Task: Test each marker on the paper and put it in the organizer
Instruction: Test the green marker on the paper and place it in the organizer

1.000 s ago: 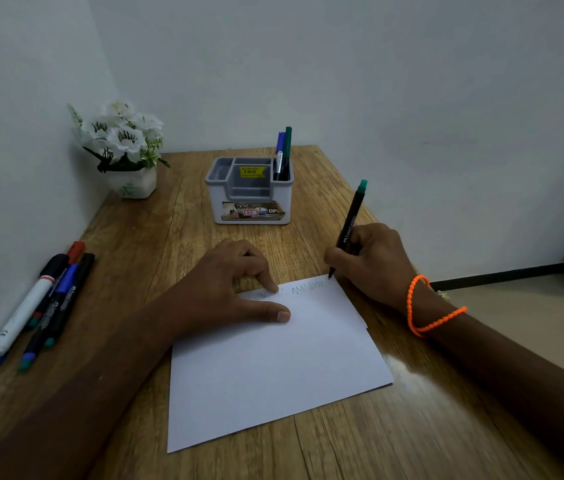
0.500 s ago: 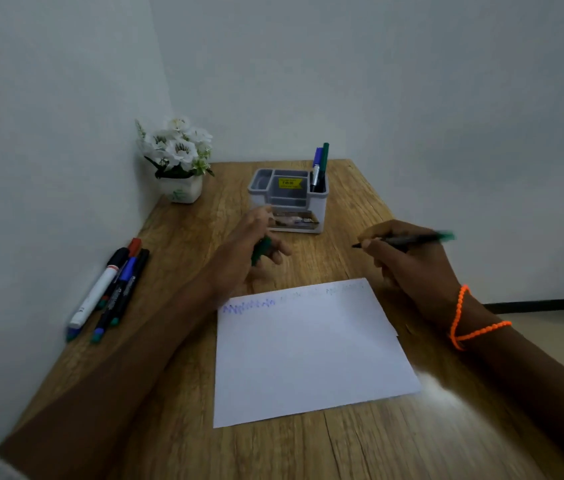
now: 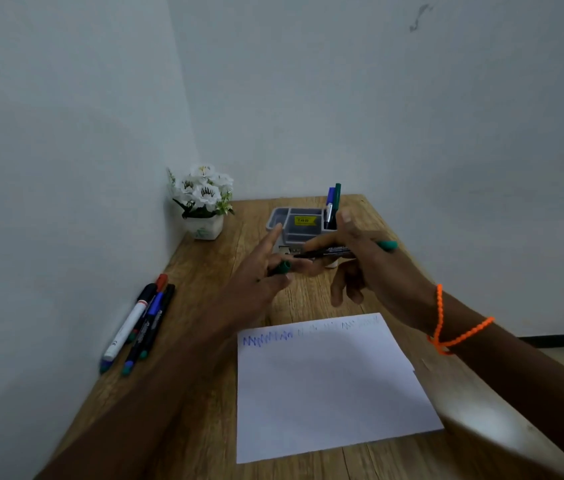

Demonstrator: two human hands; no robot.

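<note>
Recapping at frame centre: right hand gripping the tested green marker, left hand pinching its cap, tip-to-cap alignment needed next.

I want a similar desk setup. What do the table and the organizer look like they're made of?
Table: wood or a wood-look laminate, going by the brown grain lines and plank seams; a bright glare patch near the paper suggests a smooth, slightly glossy finish.
Organizer: most likely moulded plastic, grey, matte, with thin even compartment walls and a yellow sticker inside.
</note>
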